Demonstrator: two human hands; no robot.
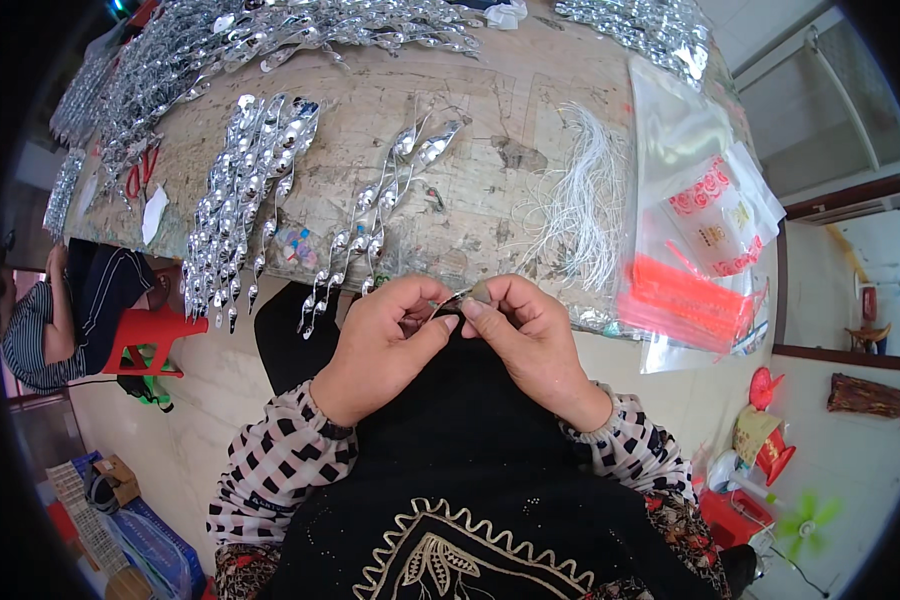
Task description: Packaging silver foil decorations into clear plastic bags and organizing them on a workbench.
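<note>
At the near edge of a worn table [490,130], a person's left hand [385,335] and right hand [525,335] meet over a small silvery piece [457,297], pinched between the thumb and forefinger tips of both. The piece sits at the top of the gap between the hands, at about 1 o'clock from the left hand and 11 o'clock from the right. What little of it shows runs roughly left to right, tipped slightly up toward the right hand. Both hands are closed on it in a fingertip pinch, and neither is clearly the nearer; the left grips its lower end, the right its upper. Whether a thread runs through it cannot be told.

Beyond the hands, at 12 o'clock, a strand of silver spirals [375,215] lies on the table with its long axis running from the near edge away toward 1 o'clock. A thicker bundle [240,200] lies at 10 o'clock from the left hand. A hank of white thread [585,205] lies at 1 o'clock from the right hand, and clear bags with red pieces [685,300] at 3 o'clock. Another person's arm [58,320] shows at far left, beside a red stool [155,335].
</note>
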